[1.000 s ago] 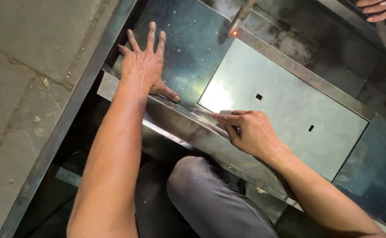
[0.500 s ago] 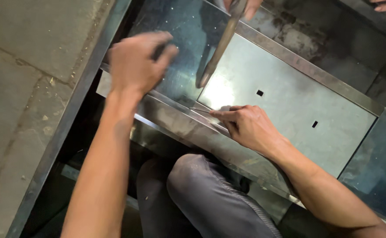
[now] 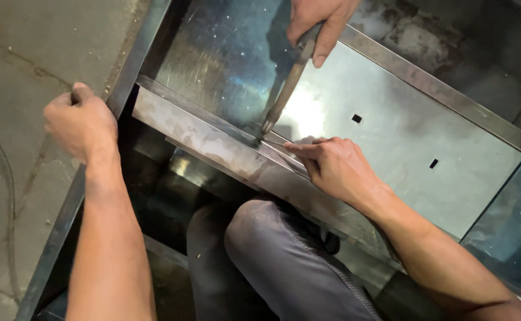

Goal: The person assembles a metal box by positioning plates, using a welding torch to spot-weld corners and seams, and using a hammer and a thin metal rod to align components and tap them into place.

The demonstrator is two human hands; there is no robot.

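On frame rail point(image 3: 64, 220), shifted left hand point(image 3: 82, 122)

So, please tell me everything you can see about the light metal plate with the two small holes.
The light metal plate is a flat, pale grey rectangle, seemingly sheet steel, matte with a bright glare patch near its left end. Two small dark rectangular holes pierce it. It lies tilted in the picture, framed by a metal bar along its far edge. The right hand rests on its near-left corner, where the rod tool of another person's hand ends.
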